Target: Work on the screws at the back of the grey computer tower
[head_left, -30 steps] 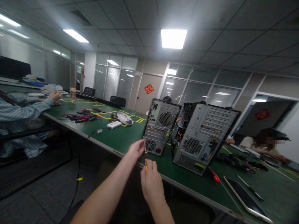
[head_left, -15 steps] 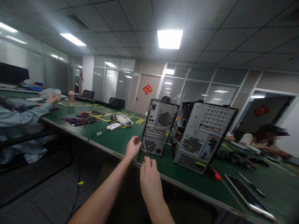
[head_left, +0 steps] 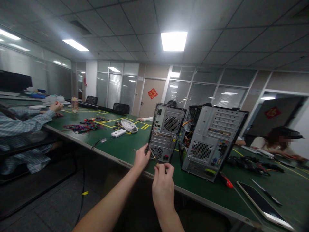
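A small computer tower point(head_left: 162, 135) stands on the green table with its rear panel facing me. My left hand point(head_left: 142, 158) is at the tower's lower left edge, thumb in front and fingers at the side, partly hidden. In my right hand point(head_left: 164, 182), closed below the rear panel, is a screwdriver point(head_left: 156, 159) with a thin shaft and a dark and yellow handle. Its shaft points up and left toward the lower fan grille point(head_left: 156, 152); whether the tip touches a screw is too small to tell. A larger tower point(head_left: 207, 145), its side open, stands just right.
Bundled coloured cables point(head_left: 83, 126), a white round fan point(head_left: 129, 125) and a white power bank-like block point(head_left: 118, 133) lie left. To the right are a red-handled tool point(head_left: 229, 183), a phone point(head_left: 263, 203), a thin pen-like tool point(head_left: 265, 192) and black cables point(head_left: 251, 165). Co-workers sit on both sides.
My left hand has closed in on the tower's left edge. The right hand has shifted slightly right with the screwdriver, its handle now more visible. Another person's forearm has appeared behind the small tower.
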`<state>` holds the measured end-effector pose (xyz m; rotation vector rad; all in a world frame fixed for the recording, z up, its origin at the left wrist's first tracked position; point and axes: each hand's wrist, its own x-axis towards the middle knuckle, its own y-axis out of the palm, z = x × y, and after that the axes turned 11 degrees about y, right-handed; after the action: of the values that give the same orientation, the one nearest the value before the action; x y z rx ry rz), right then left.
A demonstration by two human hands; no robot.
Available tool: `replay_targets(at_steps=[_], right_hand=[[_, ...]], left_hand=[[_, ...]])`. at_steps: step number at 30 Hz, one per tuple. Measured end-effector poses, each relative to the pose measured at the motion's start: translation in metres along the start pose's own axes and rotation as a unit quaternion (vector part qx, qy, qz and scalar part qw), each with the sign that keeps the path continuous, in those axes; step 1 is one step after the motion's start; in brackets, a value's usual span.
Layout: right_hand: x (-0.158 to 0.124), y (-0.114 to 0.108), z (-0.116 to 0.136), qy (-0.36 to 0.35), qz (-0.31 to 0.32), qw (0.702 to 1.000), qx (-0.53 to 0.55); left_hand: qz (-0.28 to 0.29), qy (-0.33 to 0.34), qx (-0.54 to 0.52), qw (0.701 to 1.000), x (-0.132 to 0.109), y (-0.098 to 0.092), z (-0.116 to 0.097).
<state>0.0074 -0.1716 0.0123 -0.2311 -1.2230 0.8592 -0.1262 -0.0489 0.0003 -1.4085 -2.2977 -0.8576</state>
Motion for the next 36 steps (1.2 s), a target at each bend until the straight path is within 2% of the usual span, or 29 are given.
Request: replay_targets(at_steps=[4,9,15,22,27,36], right_hand=[[-0.002,0.005,-0.003,0.005,-0.007,0.999,0.032],[-0.003,0.013,-0.012,-0.024,-0.028,0.998,0.053],[-0.006,0.017,-0.019,-0.048,-0.028,0.996,0.071],[-0.005,0.012,-0.026,-0.049,-0.033,0.997,0.059],[-0.001,0.007,-0.032,-0.052,-0.039,0.996,0.067],[0.000,0.011,-0.047,-0.075,-0.036,0.994,0.070]], left_hand=[[0.020,0.040,0.110,0.993,0.000,0.001,-0.002],[0.080,0.090,0.278,0.953,-0.002,0.001,-0.005],[0.096,0.107,0.345,0.928,-0.003,0.003,-0.002],[0.128,0.134,0.329,0.926,-0.006,0.010,0.003],[0.121,0.141,0.313,0.931,-0.005,0.008,0.007],[0.097,0.125,0.289,0.944,-0.001,0.005,0.005]])
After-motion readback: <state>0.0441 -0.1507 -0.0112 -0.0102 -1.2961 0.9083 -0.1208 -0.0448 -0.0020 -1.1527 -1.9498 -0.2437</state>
